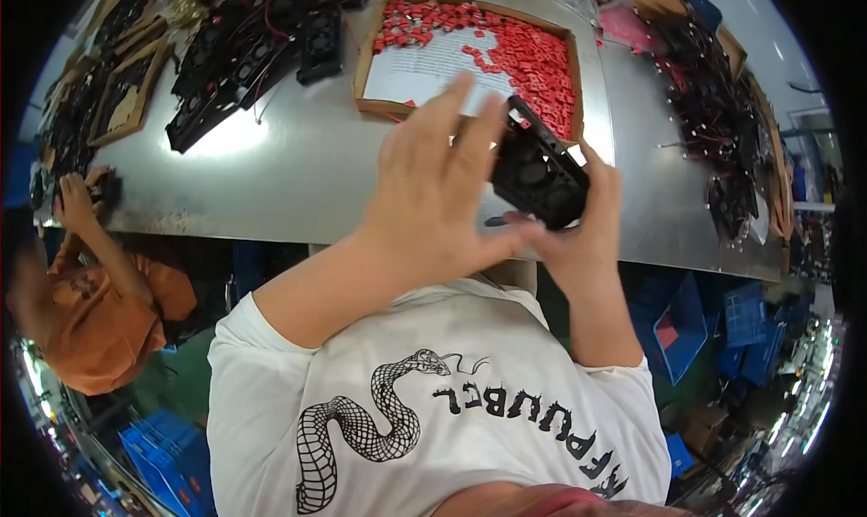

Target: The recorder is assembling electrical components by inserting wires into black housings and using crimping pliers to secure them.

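In my right hand is a black twin-fan unit, a frame with two round fans side by side. Its fingers close round the right edge of the frame, and the unit is tilted above the near part of the table. My left hand is just to the left of it, slightly blurred, with fingers spread. The left thumb reaches across to the lower edge near my right thumb; whether it touches the unit I cannot tell. Beyond my hands lies a shallow cardboard tray holding many small red parts and a white printed sheet.
The metal table carries more black fan units at the far left and a heap of them with wires at the right. A co-worker in orange works at the left. Blue crates stand below the table.
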Motion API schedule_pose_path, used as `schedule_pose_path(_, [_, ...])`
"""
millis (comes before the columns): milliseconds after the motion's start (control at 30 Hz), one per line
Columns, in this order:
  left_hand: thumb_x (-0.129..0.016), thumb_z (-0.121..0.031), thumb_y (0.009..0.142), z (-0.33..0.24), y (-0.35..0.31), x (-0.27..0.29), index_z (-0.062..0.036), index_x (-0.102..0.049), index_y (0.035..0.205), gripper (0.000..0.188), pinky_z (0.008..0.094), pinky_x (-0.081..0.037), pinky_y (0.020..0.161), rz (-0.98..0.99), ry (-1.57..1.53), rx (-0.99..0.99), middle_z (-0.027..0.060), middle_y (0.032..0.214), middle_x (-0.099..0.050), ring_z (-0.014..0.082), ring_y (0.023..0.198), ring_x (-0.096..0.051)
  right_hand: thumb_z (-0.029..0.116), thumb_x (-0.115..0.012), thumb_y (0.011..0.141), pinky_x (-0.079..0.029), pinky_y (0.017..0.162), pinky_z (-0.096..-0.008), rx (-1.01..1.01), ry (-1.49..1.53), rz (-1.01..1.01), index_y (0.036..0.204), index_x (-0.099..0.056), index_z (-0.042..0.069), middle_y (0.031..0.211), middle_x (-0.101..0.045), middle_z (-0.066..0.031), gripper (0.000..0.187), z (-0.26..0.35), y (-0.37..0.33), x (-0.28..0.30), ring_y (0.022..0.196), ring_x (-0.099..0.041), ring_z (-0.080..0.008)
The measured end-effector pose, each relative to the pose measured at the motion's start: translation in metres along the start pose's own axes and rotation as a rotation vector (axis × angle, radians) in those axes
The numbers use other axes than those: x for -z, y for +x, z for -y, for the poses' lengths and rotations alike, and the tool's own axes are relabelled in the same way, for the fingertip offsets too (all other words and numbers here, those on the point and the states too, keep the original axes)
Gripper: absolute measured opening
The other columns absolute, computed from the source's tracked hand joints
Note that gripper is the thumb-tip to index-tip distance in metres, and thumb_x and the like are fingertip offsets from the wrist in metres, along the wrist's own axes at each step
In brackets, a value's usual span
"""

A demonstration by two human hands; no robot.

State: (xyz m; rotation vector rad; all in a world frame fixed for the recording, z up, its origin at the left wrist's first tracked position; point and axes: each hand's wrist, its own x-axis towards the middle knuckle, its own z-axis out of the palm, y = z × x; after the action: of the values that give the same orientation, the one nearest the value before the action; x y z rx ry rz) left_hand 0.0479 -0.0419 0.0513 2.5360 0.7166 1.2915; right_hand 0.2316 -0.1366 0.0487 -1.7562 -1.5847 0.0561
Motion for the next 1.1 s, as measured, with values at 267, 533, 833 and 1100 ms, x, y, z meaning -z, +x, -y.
schedule_pose_path(267, [-0.073,-0.017,0.095,0.021,-0.013,0.014,0.002,0.004,0.157,0.101,0.0356,-0.045,0.102,-0.434,-0.901,0.626,0.0156,0.131,-0.043,0.0213,0.114,-0.049,0.011,-0.063,0.092,-0.035,0.11,-0.0479,0.256,0.339,0.198,0.153,-0.018,-0.014,0.138,-0.035,-0.0311,0.079,0.046,-0.025,-0.081,0.125,-0.04,-0.0422])
schedule_pose_path(533, [-0.087,-0.022,0.076,0.072,-0.022,0.054,0.001,-0.035,0.139,0.084,0.0365,-0.052,0.092,-0.216,-0.569,0.727,0.0133,0.112,-0.058,0.0237,0.103,-0.06,0.017,-0.071,0.088,-0.046,0.105,-0.0444,0.359,0.389,0.601,0.151,-0.03,-0.01,0.143,-0.043,-0.0326,0.08,0.052,0.01,-0.079,0.12,-0.056,-0.0453])
schedule_pose_path(833, [-0.086,-0.034,0.068,0.094,-0.042,0.01,-0.006,-0.045,0.121,0.073,0.0476,-0.043,0.092,0.118,0.121,0.088,0.0151,0.114,-0.051,0.0374,0.106,-0.052,0.016,-0.062,0.094,-0.05,0.102,-0.0456,0.252,-0.497,0.3,0.129,-0.063,0.005,0.13,-0.063,-0.0189,0.037,-0.11,0.233,-0.129,0.118,-0.061,-0.0395])
schedule_pose_path(1100, [-0.078,-0.037,0.081,0.072,-0.066,0.022,-0.0052,-0.055,0.116,0.052,0.0477,-0.045,0.085,0.282,0.314,0.321,0.0117,0.111,-0.055,0.0307,0.101,-0.056,0.016,-0.066,0.091,-0.052,0.097,-0.0429,0.182,-0.342,0.289,0.118,-0.07,0.005,0.12,-0.067,-0.0185,0.03,-0.106,0.216,-0.114,0.11,-0.065,-0.0392])
